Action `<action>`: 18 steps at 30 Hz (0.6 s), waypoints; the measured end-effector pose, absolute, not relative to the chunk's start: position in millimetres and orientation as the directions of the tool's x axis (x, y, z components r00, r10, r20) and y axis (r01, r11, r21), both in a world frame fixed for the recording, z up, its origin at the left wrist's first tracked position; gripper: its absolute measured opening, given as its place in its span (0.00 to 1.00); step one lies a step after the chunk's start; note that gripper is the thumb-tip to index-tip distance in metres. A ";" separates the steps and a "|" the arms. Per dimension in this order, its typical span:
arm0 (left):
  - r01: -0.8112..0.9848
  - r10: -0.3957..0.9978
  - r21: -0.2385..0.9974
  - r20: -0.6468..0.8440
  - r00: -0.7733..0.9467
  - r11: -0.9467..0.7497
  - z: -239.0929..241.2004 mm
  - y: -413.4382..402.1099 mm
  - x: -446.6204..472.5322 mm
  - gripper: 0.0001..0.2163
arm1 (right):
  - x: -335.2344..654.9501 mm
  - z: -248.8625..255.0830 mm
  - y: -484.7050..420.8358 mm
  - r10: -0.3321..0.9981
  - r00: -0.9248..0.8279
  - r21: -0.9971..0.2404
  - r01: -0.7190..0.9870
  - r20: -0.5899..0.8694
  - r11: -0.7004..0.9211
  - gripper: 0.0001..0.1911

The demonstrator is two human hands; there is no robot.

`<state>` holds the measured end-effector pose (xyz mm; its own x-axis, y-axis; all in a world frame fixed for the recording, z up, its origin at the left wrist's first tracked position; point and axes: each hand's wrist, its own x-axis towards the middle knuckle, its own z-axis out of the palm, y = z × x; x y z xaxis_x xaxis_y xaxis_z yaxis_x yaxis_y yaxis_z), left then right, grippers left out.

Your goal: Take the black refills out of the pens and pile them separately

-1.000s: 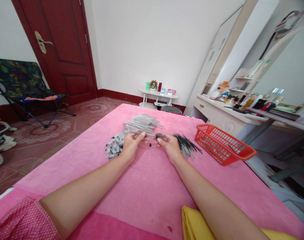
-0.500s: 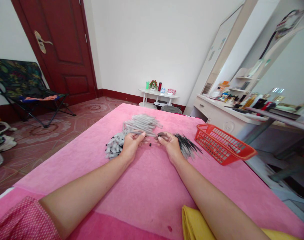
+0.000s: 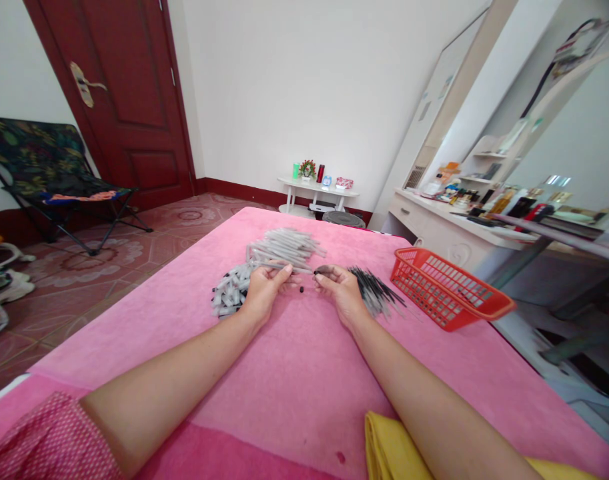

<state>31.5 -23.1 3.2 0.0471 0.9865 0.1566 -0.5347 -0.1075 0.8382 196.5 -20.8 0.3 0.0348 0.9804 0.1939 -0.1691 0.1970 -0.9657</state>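
Observation:
My left hand (image 3: pixel 268 283) is closed around a pale pen barrel (image 3: pixel 302 270), which points to the right. At the barrel's right end my right hand (image 3: pixel 338 285) pinches a small dark piece (image 3: pixel 316 272), too small to make out fully. Below the gap between the hands, a small black plug (image 3: pixel 301 289) lies on the pink cloth. Behind the left hand is a heap of pale pen barrels (image 3: pixel 287 243). Clear pen caps with dark ends (image 3: pixel 230 293) are piled left of that hand. Thin black pen refills (image 3: pixel 379 288) lie spread out beyond the right hand.
A red plastic basket (image 3: pixel 449 290) stands on the pink cloth (image 3: pixel 304 373) at the right. Folded yellow fabric (image 3: pixel 394 450) lies at the near edge under my right forearm. A dressing table (image 3: pixel 447 230) with bottles stands at the right, a folding chair (image 3: pixel 49 180) at the left.
The right fingers have shifted very slightly, and a dark piece now shows more clearly at the barrel's end. Otherwise the hands and piles are as before.

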 end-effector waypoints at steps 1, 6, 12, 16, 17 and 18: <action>-0.535 0.986 0.838 0.158 0.047 -0.109 3.2 -23.0 31.7 0.17 | 196.1 0.7 -21.2 0.979 0.030 -0.966 -0.161 0.201 0.203 0.12; -0.526 0.987 0.843 0.156 0.046 -0.109 1.7 -22.2 31.9 0.18 | 194.0 3.1 -23.1 0.972 0.016 -0.966 -0.112 0.234 0.234 0.12; -0.477 0.981 0.866 0.188 0.036 -0.148 -0.3 -20.4 31.8 0.18 | 194.4 0.9 -20.2 0.956 0.007 -0.955 -0.048 0.292 0.292 0.11; -0.462 0.976 0.871 0.211 0.046 -0.167 -0.4 -20.4 31.7 0.18 | 195.0 -1.5 -18.3 0.942 0.017 -0.942 0.046 0.334 0.333 0.10; -0.459 0.975 0.872 0.217 0.049 -0.171 -0.3 -20.7 31.8 0.18 | 195.1 -1.8 -18.3 0.936 0.022 -0.934 0.080 0.352 0.349 0.09; -0.456 0.973 0.873 0.223 0.052 -0.176 -0.2 -21.0 32.0 0.17 | 195.1 -2.0 -18.5 0.928 0.026 -0.924 0.113 0.371 0.366 0.09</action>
<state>32.0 -21.0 -0.2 0.0518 0.9735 0.2230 -0.4556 -0.1756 0.8727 195.1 -18.5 -2.0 0.0258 0.9282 0.3713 0.1130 0.3663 -0.9236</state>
